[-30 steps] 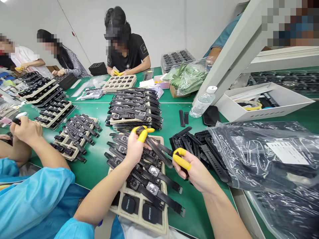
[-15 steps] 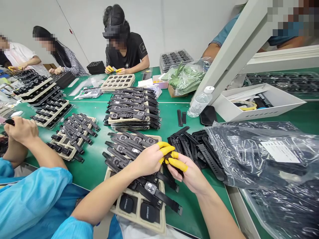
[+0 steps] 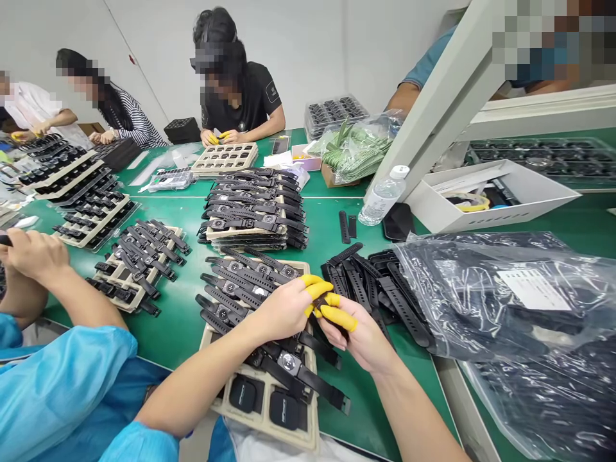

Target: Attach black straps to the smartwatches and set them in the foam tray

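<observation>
Dark piece: we have it (image 3: 319, 304) at the centre of the frame, raised over the right edge of the beige tray (image 3: 314, 417); fingers hide most of it, so we cannot tell its full shape.
Left hand: ours (image 3: 287, 309) comes in from the lower left and pinches the piece from above.
Right hand: ours (image 3: 350, 326) comes from the lower right, fingers curled around the same piece, steadying it.
Weight: we judge it light, easily borne by a pinch.
Stiffness: we cannot tell by sight; if it is like the loose straps (image 3: 344, 282) just right of the hands, we expect it to flex.
Slip: the yellow finger covers (image 3: 339, 317) should give us grip on a smooth surface.
Where to take hold: we would keep the right hand around the body and pinch only the near edge with the left.
Fragile neighbours: the watches (image 3: 289, 363) below centre lie with their shiny sensor backs up, likely easy to scratch; we would lift them by their sides.
</observation>
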### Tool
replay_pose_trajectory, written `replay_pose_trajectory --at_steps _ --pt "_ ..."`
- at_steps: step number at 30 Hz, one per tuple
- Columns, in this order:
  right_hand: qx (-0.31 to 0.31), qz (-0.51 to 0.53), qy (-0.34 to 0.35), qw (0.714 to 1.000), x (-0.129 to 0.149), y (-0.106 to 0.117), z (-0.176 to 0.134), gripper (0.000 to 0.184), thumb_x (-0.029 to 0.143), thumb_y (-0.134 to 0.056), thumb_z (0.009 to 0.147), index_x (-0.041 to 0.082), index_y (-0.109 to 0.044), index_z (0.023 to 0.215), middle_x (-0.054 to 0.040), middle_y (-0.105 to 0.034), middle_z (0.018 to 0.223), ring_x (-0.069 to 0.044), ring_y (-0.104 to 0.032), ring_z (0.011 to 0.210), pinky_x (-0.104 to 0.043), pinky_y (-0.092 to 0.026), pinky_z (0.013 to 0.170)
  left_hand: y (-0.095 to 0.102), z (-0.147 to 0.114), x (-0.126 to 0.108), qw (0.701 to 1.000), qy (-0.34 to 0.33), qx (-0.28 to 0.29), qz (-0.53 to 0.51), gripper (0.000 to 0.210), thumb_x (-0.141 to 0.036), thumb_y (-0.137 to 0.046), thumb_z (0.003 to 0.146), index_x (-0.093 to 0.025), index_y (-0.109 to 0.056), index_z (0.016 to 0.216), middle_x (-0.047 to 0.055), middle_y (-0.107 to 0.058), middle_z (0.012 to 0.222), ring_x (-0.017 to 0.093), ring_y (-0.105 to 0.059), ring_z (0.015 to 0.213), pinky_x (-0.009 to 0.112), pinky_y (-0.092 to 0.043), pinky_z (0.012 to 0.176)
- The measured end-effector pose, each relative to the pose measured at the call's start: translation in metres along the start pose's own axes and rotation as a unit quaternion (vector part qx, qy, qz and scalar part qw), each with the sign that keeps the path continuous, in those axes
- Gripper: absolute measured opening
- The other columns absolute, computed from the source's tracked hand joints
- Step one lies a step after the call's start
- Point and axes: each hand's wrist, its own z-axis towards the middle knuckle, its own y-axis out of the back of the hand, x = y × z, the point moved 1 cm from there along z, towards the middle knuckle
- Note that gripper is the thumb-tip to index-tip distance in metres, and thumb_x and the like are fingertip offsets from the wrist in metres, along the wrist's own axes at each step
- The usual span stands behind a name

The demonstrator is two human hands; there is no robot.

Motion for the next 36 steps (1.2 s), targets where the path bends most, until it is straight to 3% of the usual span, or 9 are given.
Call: replay_pose_trajectory --at_steps 11,18,29,36 --pt "-0.024 0.074 0.006 0.997 -0.0005 -0.0027 0.0008 0.04 0.053 -0.079 0.085 0.022 -0.054 0.083 0.0086 -0.041 0.05 -0.008 -0.023 0.043 -0.021 -0.021 0.042 -0.0037 -0.001 -0.0008 1.0 0.01 -0.021 -0.008 0.048 -0.012 -0.039 0.097 -0.015 -0.053 0.143 0.017 -0.062 0.132 0.027 -0.06 0.128 0.045 -0.057 0.109" --pt "-0.024 0.121 0.008 0.992 -0.0004 -0.0035 0.0004 0.04 0.052 -0.079 0.085 0.023 -0.052 0.081 0.0092 -0.038 0.051 -0.006 -0.019 0.043 -0.02 -0.018 0.04 0.0013 0.0001 -0.0044 0.998 -0.022 -0.019 -0.063 0.048 -0.023 -0.04 0.102 -0.009 -0.049 0.147 0.02 -0.058 0.129 0.029 -0.057 0.126 0.047 -0.055 0.11" --pt "-0.018 0.082 -0.039 0.996 0.0011 0.0011 0.0012 0.042 0.052 -0.081 0.083 0.021 -0.051 0.081 0.0098 -0.037 0.052 -0.005 -0.019 0.043 -0.017 -0.017 0.041 -0.003 -0.0015 -0.0029 0.994 -0.013 0.02 0.106 0.045 -0.028 -0.045 0.1 -0.008 -0.053 0.14 0.021 -0.061 0.123 0.031 -0.059 0.12 0.047 -0.058 0.102" --pt "-0.025 0.054 -0.015 0.998 0.0019 -0.0008 0.0002 0.043 0.054 -0.081 0.083 0.021 -0.054 0.083 0.0097 -0.039 0.051 -0.005 -0.02 0.043 -0.019 -0.018 0.041 0.0043 0.0002 -0.0035 0.999 -0.035 -0.003 0.01 0.04 -0.024 -0.037 0.104 -0.01 -0.053 0.138 0.018 -0.063 0.123 0.028 -0.059 0.12 0.045 -0.056 0.105"
